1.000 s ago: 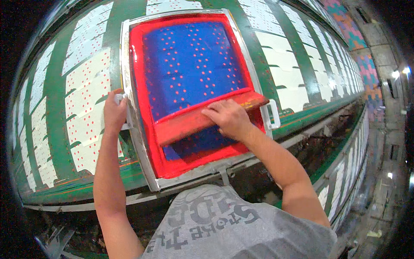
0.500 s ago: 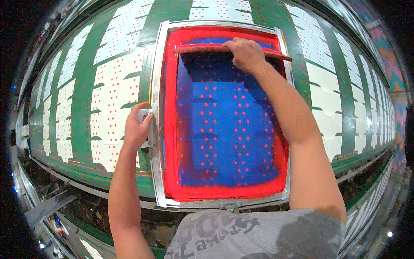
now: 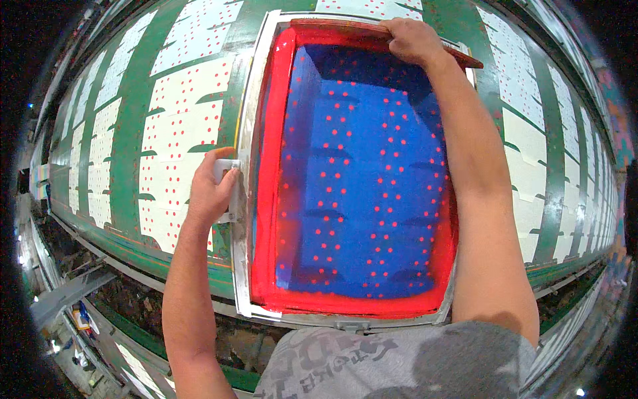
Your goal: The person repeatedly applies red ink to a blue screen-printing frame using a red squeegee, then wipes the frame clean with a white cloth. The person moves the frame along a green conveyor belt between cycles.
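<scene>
Squeegee (image 3: pixel 425 41) sat at the far end of the printing screen (image 3: pixel 362 179) in the head view, a little farther up than half a second before and well away from the near end where it had been a second before. The right hand (image 3: pixel 412 38) gripped its wooden handle with the fingers curled over the top, as in both earlier frames. The left hand (image 3: pixel 211 193) had stayed on the small white handle (image 3: pixel 224 171) on the left side of the metal frame (image 3: pixel 244 199), fingers wrapped closed around it. With the squeegee pushed away, the whole blue mesh showed, dotted red, bordered by a band of red ink (image 3: pixel 266 199) that ran down the left side and along the near edge.

The screen lay flat on the long green table (image 3: pixel 129 153). White fabric pieces (image 3: pixel 176 133) with the same red dots lay in rows just left of the frame, and plain white ones (image 3: pixel 525 166) lay to its right.

The squeegee blade was hidden under the hand and handle, and its right tip ended near the frame corner. Fabric under the mesh could not be made out. The far frame edge was cut off by the picture's top, and the grey shirt (image 3: pixel 399 362) covered the nearest table edge.
</scene>
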Demonstrator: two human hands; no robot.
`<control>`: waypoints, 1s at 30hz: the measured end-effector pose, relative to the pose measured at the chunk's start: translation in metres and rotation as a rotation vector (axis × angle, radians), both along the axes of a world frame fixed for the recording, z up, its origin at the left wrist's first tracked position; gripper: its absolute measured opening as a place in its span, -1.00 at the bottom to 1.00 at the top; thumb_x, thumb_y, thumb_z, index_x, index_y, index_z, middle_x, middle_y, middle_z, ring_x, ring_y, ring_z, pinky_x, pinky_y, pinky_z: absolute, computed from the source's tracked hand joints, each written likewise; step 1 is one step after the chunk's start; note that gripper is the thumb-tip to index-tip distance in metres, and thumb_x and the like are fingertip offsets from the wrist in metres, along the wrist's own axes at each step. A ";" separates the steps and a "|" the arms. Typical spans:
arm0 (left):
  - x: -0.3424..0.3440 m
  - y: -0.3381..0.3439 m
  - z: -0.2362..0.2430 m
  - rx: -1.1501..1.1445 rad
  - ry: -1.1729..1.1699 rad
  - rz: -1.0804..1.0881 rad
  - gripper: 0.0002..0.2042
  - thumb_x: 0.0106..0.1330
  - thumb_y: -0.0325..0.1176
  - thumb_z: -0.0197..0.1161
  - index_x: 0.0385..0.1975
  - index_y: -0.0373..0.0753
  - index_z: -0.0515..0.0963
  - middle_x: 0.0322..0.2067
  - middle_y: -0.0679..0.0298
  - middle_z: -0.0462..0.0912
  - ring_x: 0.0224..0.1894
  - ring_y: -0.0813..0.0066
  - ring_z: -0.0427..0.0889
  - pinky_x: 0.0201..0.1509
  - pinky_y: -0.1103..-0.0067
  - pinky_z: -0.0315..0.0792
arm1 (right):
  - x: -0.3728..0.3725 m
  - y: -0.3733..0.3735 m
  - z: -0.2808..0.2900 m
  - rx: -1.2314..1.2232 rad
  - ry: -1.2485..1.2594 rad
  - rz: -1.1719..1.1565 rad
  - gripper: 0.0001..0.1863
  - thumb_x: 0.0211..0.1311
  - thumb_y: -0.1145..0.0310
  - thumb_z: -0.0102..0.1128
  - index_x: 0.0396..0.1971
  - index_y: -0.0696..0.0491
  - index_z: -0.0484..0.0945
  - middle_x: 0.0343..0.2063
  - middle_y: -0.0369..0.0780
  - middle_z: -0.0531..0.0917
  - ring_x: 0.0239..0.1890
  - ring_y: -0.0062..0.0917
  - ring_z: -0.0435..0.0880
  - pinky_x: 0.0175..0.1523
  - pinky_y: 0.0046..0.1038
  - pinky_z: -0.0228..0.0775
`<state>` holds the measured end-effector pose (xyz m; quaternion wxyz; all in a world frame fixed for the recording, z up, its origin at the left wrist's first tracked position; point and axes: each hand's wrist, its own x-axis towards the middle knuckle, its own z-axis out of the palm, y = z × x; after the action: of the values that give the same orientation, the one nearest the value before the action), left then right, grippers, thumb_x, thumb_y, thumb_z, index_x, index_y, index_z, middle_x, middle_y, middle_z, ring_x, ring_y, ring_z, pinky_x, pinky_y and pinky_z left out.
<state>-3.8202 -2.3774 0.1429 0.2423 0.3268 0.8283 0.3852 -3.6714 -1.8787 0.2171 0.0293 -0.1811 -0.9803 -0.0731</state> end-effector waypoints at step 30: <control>-0.014 -0.002 -0.030 0.124 0.323 -0.025 -0.50 0.35 -0.23 0.48 0.26 -0.29 0.63 -0.01 -0.12 0.80 0.03 -0.02 0.82 0.19 0.22 0.64 | 0.233 -0.387 0.017 -0.340 -0.132 -0.083 -0.62 0.15 0.44 0.32 -0.01 -0.17 0.78 -0.17 -0.13 0.79 -0.04 -0.13 0.82 0.03 -0.02 0.70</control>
<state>-3.8346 -2.3797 0.1125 0.0902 0.4088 0.8271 0.3749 -3.4382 -2.2656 0.2336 -0.0693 -0.2184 -0.9700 0.0810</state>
